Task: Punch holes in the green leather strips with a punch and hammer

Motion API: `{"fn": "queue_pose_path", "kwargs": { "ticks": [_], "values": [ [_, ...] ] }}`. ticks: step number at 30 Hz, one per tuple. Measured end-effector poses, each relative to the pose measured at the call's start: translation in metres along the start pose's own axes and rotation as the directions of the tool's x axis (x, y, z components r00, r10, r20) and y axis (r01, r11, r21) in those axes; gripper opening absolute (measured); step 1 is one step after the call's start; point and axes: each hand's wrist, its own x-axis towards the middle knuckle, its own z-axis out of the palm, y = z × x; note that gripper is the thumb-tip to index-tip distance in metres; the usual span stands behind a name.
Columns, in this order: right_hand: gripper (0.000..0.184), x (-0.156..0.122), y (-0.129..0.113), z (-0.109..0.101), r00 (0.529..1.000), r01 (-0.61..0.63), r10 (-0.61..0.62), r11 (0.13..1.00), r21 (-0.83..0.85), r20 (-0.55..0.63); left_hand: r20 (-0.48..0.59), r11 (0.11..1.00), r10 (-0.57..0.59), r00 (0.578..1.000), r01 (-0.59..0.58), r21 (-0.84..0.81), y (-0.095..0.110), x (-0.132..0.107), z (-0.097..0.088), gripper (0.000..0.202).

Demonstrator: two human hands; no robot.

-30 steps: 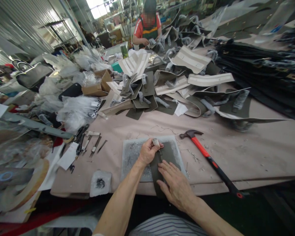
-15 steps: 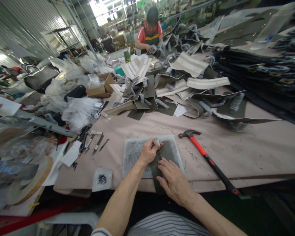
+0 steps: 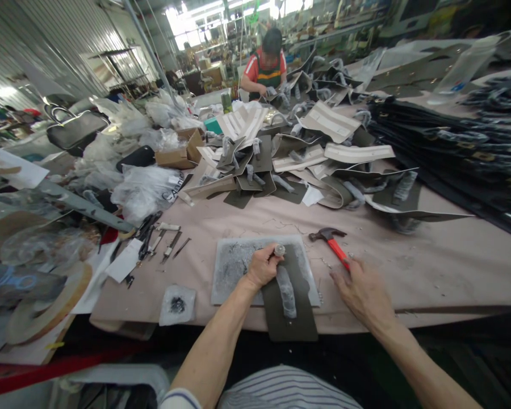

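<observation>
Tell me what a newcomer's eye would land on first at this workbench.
First the red-handled claw hammer on the beige table, the right hand closing over its handle. Beside it, the left hand holds a small metal punch upright on a dark olive leather panel over a scuffed grey slab. Behind sprawls a heap of olive and cream cut panels.

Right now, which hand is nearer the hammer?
Right. The right hand lies over the handle of the hammer, just below its head. The left hand is further left, gripping a small punch-like tool upright on the dark leather piece.
</observation>
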Motion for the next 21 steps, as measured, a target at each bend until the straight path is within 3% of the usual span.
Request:
{"fn": "queue_pose_path", "kwargs": {
  "ticks": [2, 4, 6, 8, 10, 12, 13, 15, 16, 18, 21],
  "values": [
    [0.031, 0.004, 0.021, -0.001, 0.986, -0.092, 0.106, 0.990, -0.111, 0.126, 0.020, 0.996, -0.053, 0.998, 0.054, -0.078, 0.000, 0.005, -0.004, 0.014],
    [0.021, 0.009, 0.029, -0.003, 0.927, -0.267, 0.252, 0.963, 0.018, 0.278, 0.032, 0.989, -0.080, 0.996, 0.083, -0.124, -0.001, 0.007, -0.006, 0.013],
    [0.012, 0.016, 0.024, -0.007, 0.798, -0.522, 0.338, 0.802, 0.292, 0.498, 0.026, 0.988, -0.077, 0.997, 0.080, -0.134, -0.001, 0.006, -0.005, 0.013],
    [0.010, 0.023, 0.010, -0.015, 0.681, -0.685, 0.280, 0.571, 0.453, 0.677, 0.006, 0.992, -0.057, 0.998, 0.058, -0.112, 0.000, 0.002, -0.004, 0.014],
    [0.013, 0.030, -0.009, -0.027, 0.644, -0.728, 0.211, 0.464, 0.505, 0.735, -0.007, 0.997, -0.029, 1.000, 0.028, -0.070, 0.000, -0.002, -0.002, 0.015],
    [0.021, 0.031, -0.029, -0.042, 0.694, -0.690, 0.223, 0.477, 0.545, 0.685, -0.007, 0.999, -0.008, 1.000, 0.008, -0.037, 0.000, -0.005, -0.001, 0.015],
    [0.028, 0.031, -0.038, -0.049, 0.759, -0.622, 0.231, 0.532, 0.574, 0.608, -0.006, 1.000, -0.005, 1.000, 0.004, -0.031, 0.000, -0.006, -0.001, 0.015],
    [0.038, 0.028, -0.050, -0.061, 0.922, -0.359, 0.182, 0.735, 0.575, 0.343, -0.001, 0.999, -0.003, 1.000, 0.003, -0.036, 0.000, -0.006, -0.001, 0.013],
    [0.041, 0.026, -0.054, -0.065, 0.974, -0.195, 0.104, 0.835, 0.514, 0.201, 0.000, 0.999, -0.003, 1.000, 0.003, -0.040, 0.000, -0.005, -0.001, 0.013],
    [0.044, 0.023, -0.057, -0.069, 0.996, 0.047, -0.070, 0.943, 0.330, 0.057, -0.008, 0.999, -0.010, 1.000, 0.010, -0.040, 0.000, -0.004, -0.001, 0.012],
    [0.048, 0.029, -0.057, -0.081, 0.971, 0.143, -0.170, 0.976, 0.165, 0.167, -0.014, 0.999, -0.024, 1.000, 0.023, -0.033, -0.001, -0.004, -0.001, 0.012]
  ]
}}
